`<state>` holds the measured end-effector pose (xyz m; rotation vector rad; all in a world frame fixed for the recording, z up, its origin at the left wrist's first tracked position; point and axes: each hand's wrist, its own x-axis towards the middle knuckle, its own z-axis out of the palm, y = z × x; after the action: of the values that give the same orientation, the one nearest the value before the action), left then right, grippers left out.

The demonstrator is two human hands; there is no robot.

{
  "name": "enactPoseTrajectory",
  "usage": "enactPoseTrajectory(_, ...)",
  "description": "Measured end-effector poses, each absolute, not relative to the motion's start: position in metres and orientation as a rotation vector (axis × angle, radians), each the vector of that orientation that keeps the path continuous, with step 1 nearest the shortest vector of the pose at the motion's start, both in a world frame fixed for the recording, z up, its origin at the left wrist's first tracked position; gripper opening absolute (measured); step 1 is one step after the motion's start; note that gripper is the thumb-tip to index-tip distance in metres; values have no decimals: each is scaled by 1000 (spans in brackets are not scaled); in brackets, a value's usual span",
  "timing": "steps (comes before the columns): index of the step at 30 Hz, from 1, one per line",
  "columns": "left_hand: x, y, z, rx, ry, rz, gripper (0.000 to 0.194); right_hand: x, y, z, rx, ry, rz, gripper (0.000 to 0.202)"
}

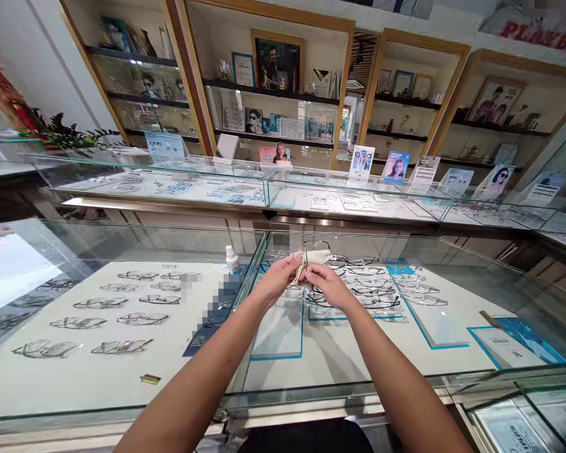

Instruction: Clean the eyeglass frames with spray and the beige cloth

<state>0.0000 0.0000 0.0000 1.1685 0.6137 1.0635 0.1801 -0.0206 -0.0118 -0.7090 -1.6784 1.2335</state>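
1. The left hand (280, 275) is pinching a pale cloth (319, 257); the right hand (329, 284) has its fingers bent close together at the cloth's lower edge, but what they pinch I cannot tell.
2. The glasses (316, 243) are at the fingertips, partly covered by the cloth.
3. Below the fingers, a glass display case (330, 385) separates them from rows of spectacles (375, 292).
4. To the left of the fingers stands a white bottle (232, 259).
5. Beyond them, a second counter (207, 206) carries upright cards (362, 162).
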Motion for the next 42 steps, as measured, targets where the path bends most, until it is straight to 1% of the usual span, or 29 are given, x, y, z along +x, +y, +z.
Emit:
enactPoseTrajectory(4, 3, -1, -1, 1104, 529, 1037, 52, 179, -22, -11, -710, -1626, 1333, 36)
enactPoseTrajectory(7, 3, -2, 1, 1081, 470, 1033, 44, 180, -25, -5, -718, -1598, 1418, 34)
enactPoseTrajectory(10, 3, -4, 4, 1108, 458, 1072, 39, 182, -29, 3, -733, -1612, 1433, 33)
enactPoseTrajectory(16, 7, -8, 7, 1134, 514, 1165, 45, 181, -32, 9, -750, -1714, 1320, 37)
enactPoseTrajectory(19, 8, -10, 7, 1152, 515, 1174, 48, 179, -30, 6, -734, -1718, 1318, 38)
enactPoseTrajectory(25, 9, -12, 7, 1135, 526, 1198, 56, 178, -28, 2, -766, -1667, 1336, 31)
enactPoseTrajectory(30, 10, -15, 10, 1111, 528, 1157, 48, 176, -29, 4, -758, -1535, 1338, 26)
enactPoseTrajectory(33, 12, -17, 11, 1086, 487, 1147, 50, 177, -28, 4, -749, -1449, 1344, 25)
enactPoseTrajectory(35, 13, -17, 11, 1056, 455, 1162, 50, 177, -28, 4, -752, -1415, 1340, 26)
enactPoseTrajectory(39, 10, -16, 12, 948, 393, 1118, 38, 178, -26, 3, -712, -1373, 1370, 30)
enactPoseTrajectory(42, 8, -16, 13, 903, 365, 1069, 36, 178, -25, 3, -674, -1335, 1414, 33)
